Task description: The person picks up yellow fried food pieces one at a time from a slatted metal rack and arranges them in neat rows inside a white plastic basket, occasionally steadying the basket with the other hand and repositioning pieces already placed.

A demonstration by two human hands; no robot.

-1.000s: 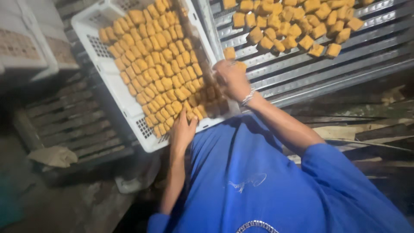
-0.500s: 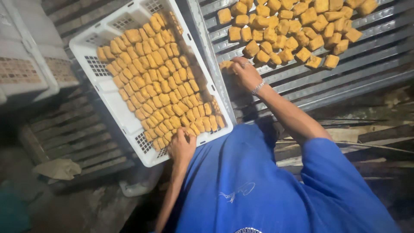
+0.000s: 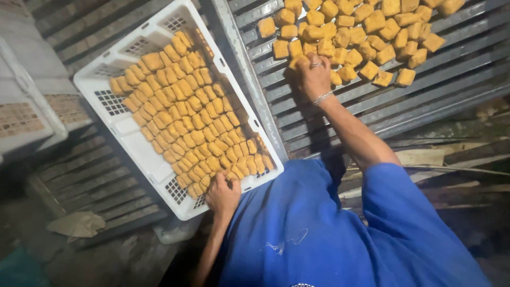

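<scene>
A white perforated plastic crate (image 3: 125, 146) lies tilted at the left, packed with rows of yellow fried cubes (image 3: 186, 117). My left hand (image 3: 223, 194) rests at its near corner, fingers curled down onto the cubes there. On the grey slatted metal rack (image 3: 425, 90) at the right lies a loose pile of the same yellow cubes (image 3: 366, 37). My right hand (image 3: 313, 74), with a ring and a thin bracelet, is at the pile's near left edge, fingers closed over a cube. My blue shirt (image 3: 329, 234) fills the bottom of the view.
More pale crates (image 3: 32, 106) stand stacked at the far left. Dark wooden slats (image 3: 90, 196) run under the white crate, with a crumpled paper scrap (image 3: 77, 223) on them. Rough planks and debris (image 3: 457, 154) lie below the rack at the right.
My right hand has gone from the crate's right rim out onto the rack and into the loose pile. My left hand has stayed at the crate's near corner.
</scene>
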